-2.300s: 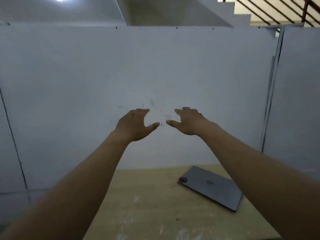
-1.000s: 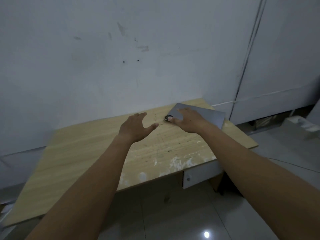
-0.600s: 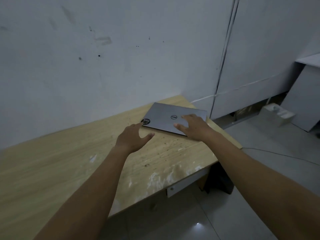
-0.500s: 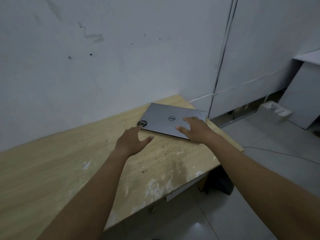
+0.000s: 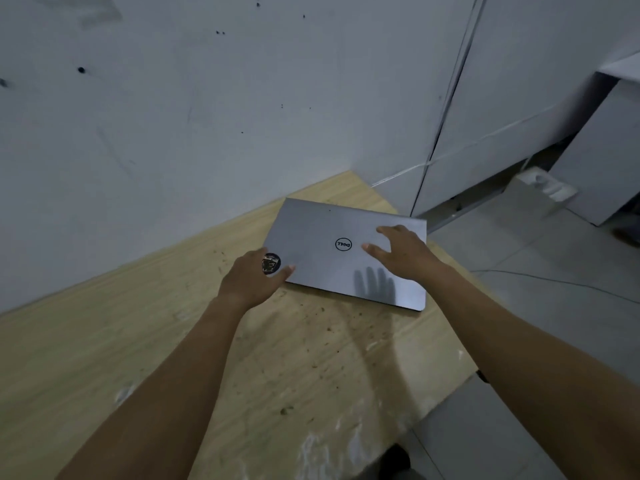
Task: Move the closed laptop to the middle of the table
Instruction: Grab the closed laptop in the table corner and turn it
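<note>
1. Grey metal closed laptop [image 5: 332, 251] lies flat at the table's far right corner, close to the wall [image 5: 173, 116], skewed so one corner points toward the right edge. Logo faces up; round sticker [image 5: 271, 263] sits at its near-left corner.
2. Left hand [image 5: 254, 277] is at that near-left corner w/ fingers spread and curled loosely round the corner, thumb on the lid by the sticker. Looks like contact, but no firm clamp visible; can't tell if fingers reach under the edge.
3. Right hand [image 5: 403, 252] hovers over the lid's right half, fingers open and splayed, palm down. Its shadow falls on the lid below it, so prob. a small gap, not pressing yet.
4. Why this placement: hands bracket the laptop on both sides, which suits a thin, wide, slick slab. One-hand pinch would let it pivot or slip.
5. Wooden table [image 5: 121, 341] is scuffed, w/ white smears and dark specks near the front; the stretch to the left of the laptop is bare, so the path toward the middle looks free.
6. Step in hand, as I judge it: securing a grip. The move itself isn't begun; laptop is well apart from the table's middle.
7. Risk: right edge drops to the tiled floor [image 5: 536, 271], so a slide left seems safer than a high lift.
</note>
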